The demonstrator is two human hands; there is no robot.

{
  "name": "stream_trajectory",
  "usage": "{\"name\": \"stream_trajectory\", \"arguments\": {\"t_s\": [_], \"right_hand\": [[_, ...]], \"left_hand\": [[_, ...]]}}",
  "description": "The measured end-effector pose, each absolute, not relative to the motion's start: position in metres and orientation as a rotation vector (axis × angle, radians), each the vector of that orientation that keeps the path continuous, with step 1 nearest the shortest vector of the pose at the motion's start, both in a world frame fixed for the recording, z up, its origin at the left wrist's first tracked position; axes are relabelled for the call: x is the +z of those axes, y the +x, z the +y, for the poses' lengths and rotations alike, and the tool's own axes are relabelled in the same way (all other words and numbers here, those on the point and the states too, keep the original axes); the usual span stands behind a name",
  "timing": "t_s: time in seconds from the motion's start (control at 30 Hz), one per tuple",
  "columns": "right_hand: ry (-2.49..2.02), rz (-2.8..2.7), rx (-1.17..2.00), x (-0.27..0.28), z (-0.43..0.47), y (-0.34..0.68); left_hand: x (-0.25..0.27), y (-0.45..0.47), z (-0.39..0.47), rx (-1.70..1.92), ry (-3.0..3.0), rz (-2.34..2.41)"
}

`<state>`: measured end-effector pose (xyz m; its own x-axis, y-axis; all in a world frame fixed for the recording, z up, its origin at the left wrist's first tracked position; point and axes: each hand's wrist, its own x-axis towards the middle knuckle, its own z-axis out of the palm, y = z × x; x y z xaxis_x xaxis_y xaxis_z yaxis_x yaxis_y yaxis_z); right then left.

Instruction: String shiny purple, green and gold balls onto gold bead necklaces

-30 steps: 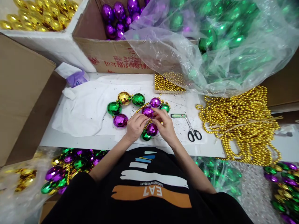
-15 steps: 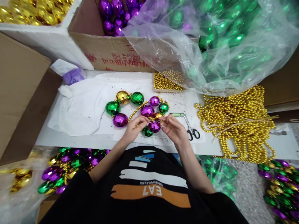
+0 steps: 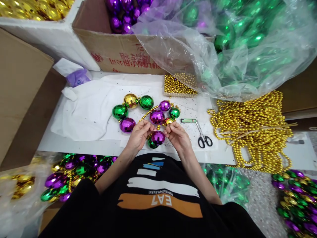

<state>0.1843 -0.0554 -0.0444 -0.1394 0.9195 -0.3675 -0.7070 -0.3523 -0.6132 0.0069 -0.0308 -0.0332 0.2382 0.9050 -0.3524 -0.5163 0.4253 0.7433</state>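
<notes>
My left hand (image 3: 140, 133) and my right hand (image 3: 177, 135) pinch a thin pale string between them, just above a purple faceted ball (image 3: 158, 138). A green ball (image 3: 152, 143) sits beside that ball, close to my left fingers. These belong to a bead necklace lying on white cloth, with a large purple ball (image 3: 127, 125), a gold ball (image 3: 131, 100) and several green ones. Small gold beads (image 3: 146, 114) run between the balls. Part of the string is hidden by my fingertips.
Black-handled scissors (image 3: 204, 141) and a green-handled cutter (image 3: 188, 120) lie right of my hands. Behind is a tray of gold beads (image 3: 180, 84). Gold bead strands (image 3: 250, 129) are heaped at the right. A cardboard box (image 3: 119, 54) and plastic bag (image 3: 193, 56) stand behind.
Both hands have come closer together, the right one moving left and slightly down. The purple and green balls under them have shifted a little left.
</notes>
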Motion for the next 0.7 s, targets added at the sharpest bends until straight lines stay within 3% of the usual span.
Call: {"name": "stream_trajectory", "arguments": {"t_s": [0.3, 0.43, 0.6, 0.7], "right_hand": [[-0.927, -0.332, 1.741, -0.060, -0.059, 0.193], [-1.042, -0.629, 1.722, -0.039, -0.056, 0.201], [-1.208, -1.255, 1.293, 0.010, -0.042, 0.201], [-1.241, -1.302, 1.140, 0.016, -0.036, 0.202]], "left_hand": [[-0.043, 0.013, -0.031, 1.022, 0.544, 0.915], [-0.035, 0.010, -0.022, 0.925, 0.828, 0.953], [-0.015, 0.019, -0.009, 0.757, 1.306, 0.848], [-0.007, 0.026, -0.005, 0.746, 1.343, 0.864]]}}
